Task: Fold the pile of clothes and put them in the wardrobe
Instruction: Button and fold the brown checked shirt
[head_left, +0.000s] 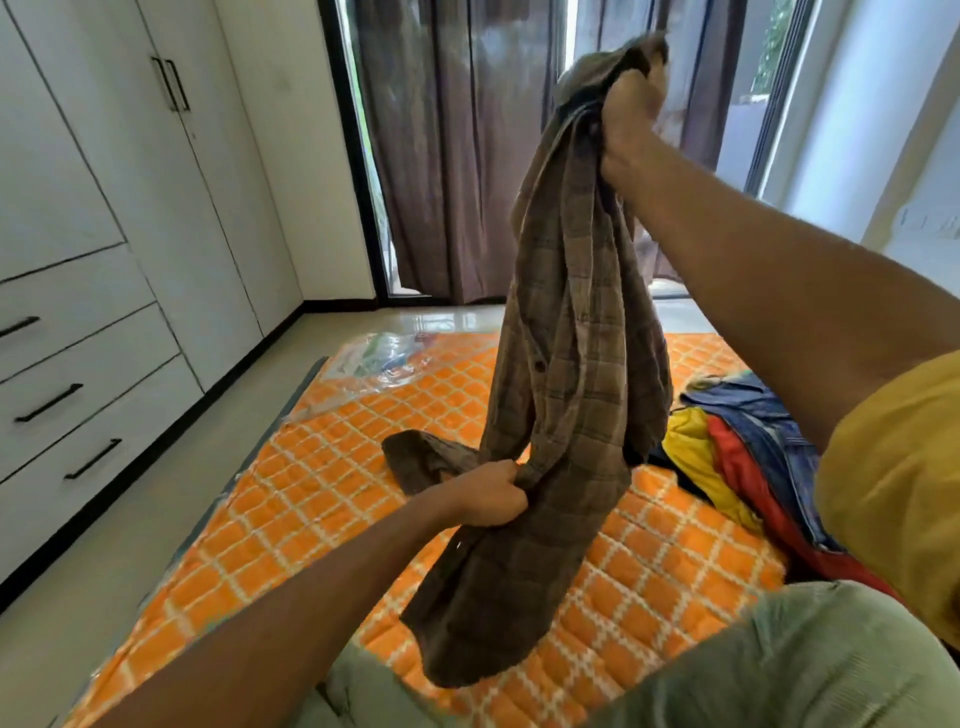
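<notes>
A brown checked shirt (576, 364) hangs bunched in the air over an orange patterned mattress (322, 499). My right hand (631, 111) grips its top end high up, in front of the curtains. My left hand (488, 493) pinches the shirt's buttoned edge low down, just above the mattress. One sleeve trails onto the mattress to the left of that hand. A pile of clothes (748, 457) in yellow, red and blue denim lies at the right. The white wardrobe (156, 156) stands at the left with its doors closed.
A clear plastic bag (379, 358) lies at the mattress's far left corner. Drawers (62, 395) with black handles sit below the wardrobe doors. Dark curtains (457, 156) hang over a glass door at the back. My knee in green trousers (753, 665) fills the lower right.
</notes>
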